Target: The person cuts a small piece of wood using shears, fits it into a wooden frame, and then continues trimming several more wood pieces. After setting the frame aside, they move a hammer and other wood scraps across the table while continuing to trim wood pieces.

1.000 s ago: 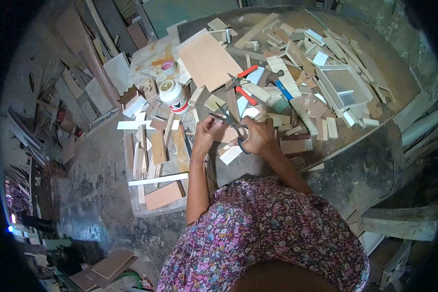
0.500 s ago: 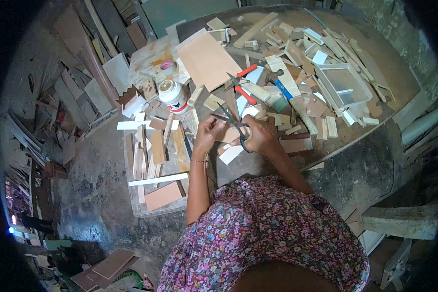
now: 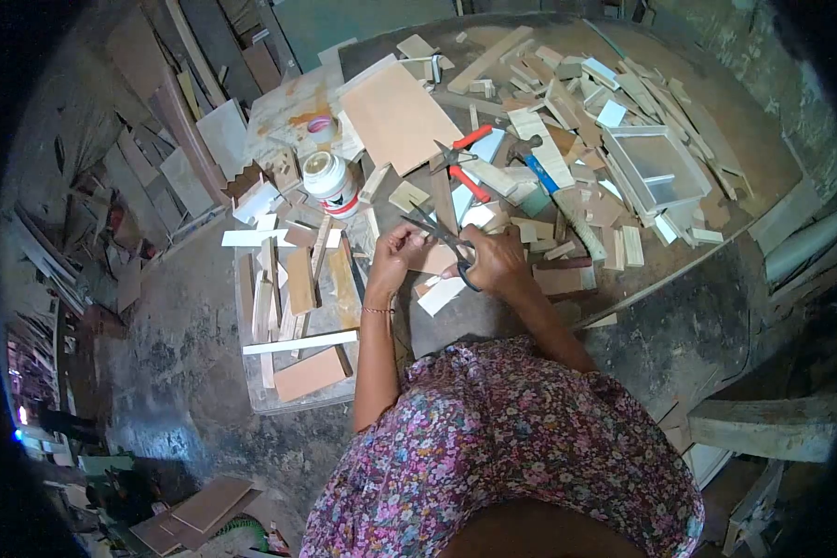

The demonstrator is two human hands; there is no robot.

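Observation:
My right hand (image 3: 496, 262) is wrapped round the handles of dark scissors (image 3: 445, 235), whose blades point up and to the left, slightly apart. Close to the blade tips, my left hand (image 3: 398, 251) has its thumb and fingers pinched together; whatever is between them is too small to make out. A tan piece of board (image 3: 432, 259) shows between the hands, and a white strip (image 3: 442, 296) lies below it. Just beyond the scissors is a small pale wood block (image 3: 407, 195).
Past my hands lie red-handled pliers (image 3: 462, 166), a hammer (image 3: 541, 172) with a blue band, and a white tub (image 3: 330, 186). A shallow box frame (image 3: 656, 167) sits right among wood offcuts. Strips and blocks (image 3: 300, 279) cover the left board.
The scissor blades have come closer together, and the scissors have turned slightly leftward. Both hands stay in nearly the same place, the left still pinched.

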